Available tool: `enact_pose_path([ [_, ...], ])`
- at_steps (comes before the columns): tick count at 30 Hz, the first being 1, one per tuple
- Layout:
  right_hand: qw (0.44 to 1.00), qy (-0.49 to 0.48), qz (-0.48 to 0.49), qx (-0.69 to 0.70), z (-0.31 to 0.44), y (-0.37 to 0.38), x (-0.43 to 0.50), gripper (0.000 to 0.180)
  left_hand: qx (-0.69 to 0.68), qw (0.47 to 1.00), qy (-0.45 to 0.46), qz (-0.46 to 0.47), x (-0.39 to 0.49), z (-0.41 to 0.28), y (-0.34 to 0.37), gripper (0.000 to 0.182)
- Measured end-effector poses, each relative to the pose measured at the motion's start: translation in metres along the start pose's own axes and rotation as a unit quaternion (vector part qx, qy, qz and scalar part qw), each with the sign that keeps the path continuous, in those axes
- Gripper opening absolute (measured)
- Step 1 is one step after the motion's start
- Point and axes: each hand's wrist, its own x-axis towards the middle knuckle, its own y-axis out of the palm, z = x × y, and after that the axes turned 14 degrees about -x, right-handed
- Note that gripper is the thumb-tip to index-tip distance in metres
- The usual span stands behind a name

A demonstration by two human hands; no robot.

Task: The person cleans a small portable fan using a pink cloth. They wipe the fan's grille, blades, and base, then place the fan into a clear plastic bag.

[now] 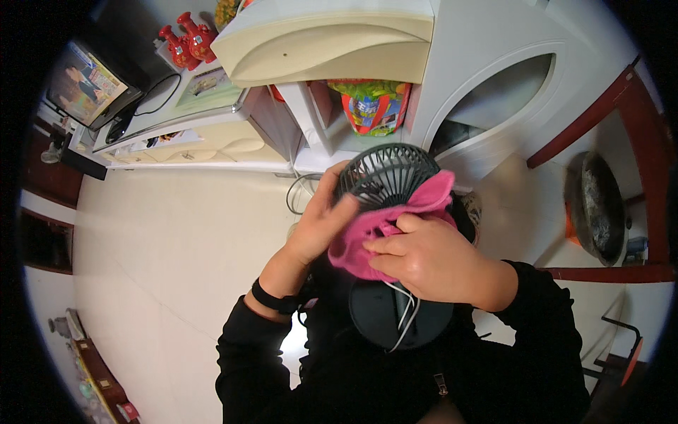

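Note:
A small dark grey desk fan lies across my lap, its slatted grille [394,164] towards the cabinet and its round base [371,318] near my body. My left hand [320,220] grips the side of the grille, thumb raised over it and slightly blurred. Under my right hand [426,257] a pink cloth [355,244] is bunched against the fan, and the fingers press into its folds. One corner of the cloth stands up along the grille. A white cable [410,312] runs over the base. The cloth hides the fan's middle.
Ahead stands a white cabinet with a cream drawer [333,50] and a bright shopping bag [376,108] in its niche. To the left are a lit television [87,85] and red vases [198,37]. A dark wok [598,209] rests inside a red-brown wooden frame [641,138] on the right.

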Motion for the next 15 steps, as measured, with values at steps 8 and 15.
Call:
enact_pose_path([
  [8,0.982,0.123,-0.141,0.02,-0.025,-0.109,0.008,0.037,0.044,0.998,-0.017,-0.035,-0.007,-0.016,0.022,0.077],
  [15,0.996,0.023,-0.029,-0.078,-0.023,-0.08,0.039,0.035,0.269,0.948,0.155,0.071,-0.005,-0.026,0.046,0.054],
])
